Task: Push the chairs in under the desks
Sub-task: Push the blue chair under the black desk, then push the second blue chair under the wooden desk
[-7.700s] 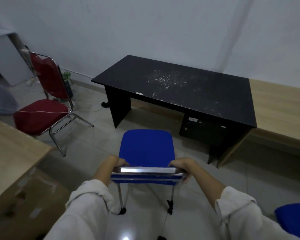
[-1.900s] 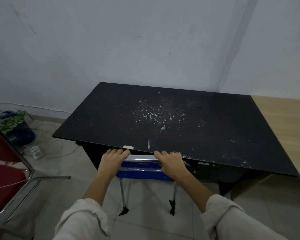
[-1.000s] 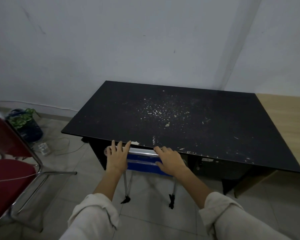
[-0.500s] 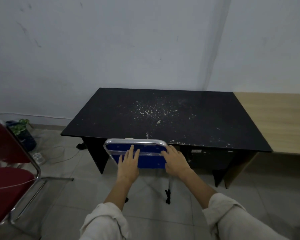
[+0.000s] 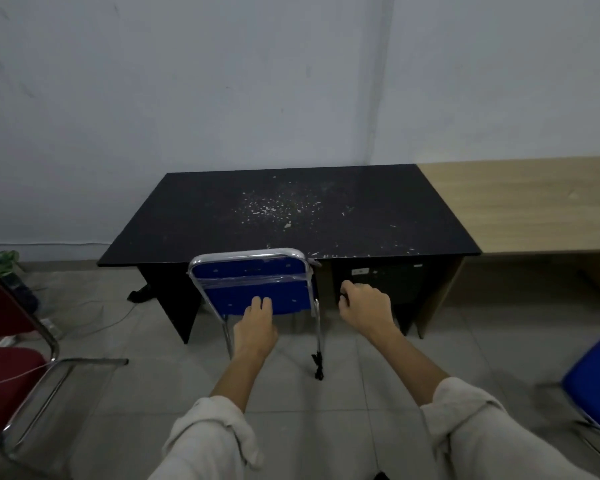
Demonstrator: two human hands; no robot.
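Observation:
The blue chair (image 5: 253, 282) with a chrome frame stands pushed in at the black desk (image 5: 291, 216). Its seat is hidden under the desktop and only the backrest and rear legs show. My left hand (image 5: 257, 323) reaches forward with flat fingers whose tips lie at the lower edge of the backrest; I cannot tell whether they touch it. My right hand (image 5: 366, 308) hangs to the right of the chair, clear of it, with its fingers curled and nothing in them.
A red chair (image 5: 4, 375) with a chrome frame stands at the left edge. A second blue chair (image 5: 596, 382) stands out on the floor at the right. A light wooden desk (image 5: 520, 209) adjoins the black one. Cables and a green bag (image 5: 4, 261) lie by the left wall.
Both hands have come off the top of the backrest. The right hand moved right and curled up, the left slid lower. The view has pulled back; the chair stays under the desk.

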